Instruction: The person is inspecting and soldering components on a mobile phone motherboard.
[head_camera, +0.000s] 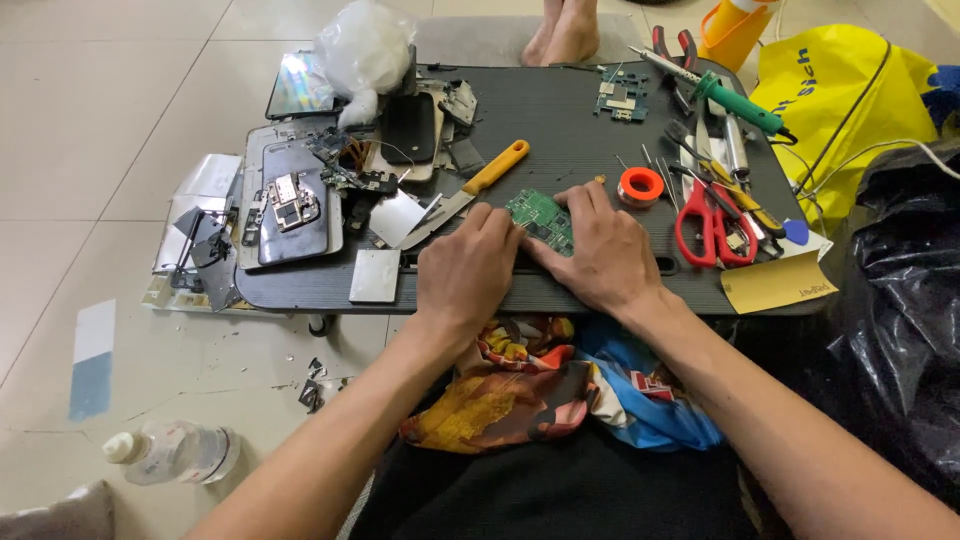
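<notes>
While my left hand (468, 272) and right hand (598, 248) press flat from either side on the green circuit board (541, 215) near the front edge of the desk (560, 120), neither closes around it. I judge it light, stiff and brittle, best pinched by its bare edges. An orange-handled knife (470, 190) lies just beside.

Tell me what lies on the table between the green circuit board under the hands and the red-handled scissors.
In the head view, a small orange-red spool sits between the green circuit board and the red-handled scissors; the right hand covers part of that stretch.
</notes>
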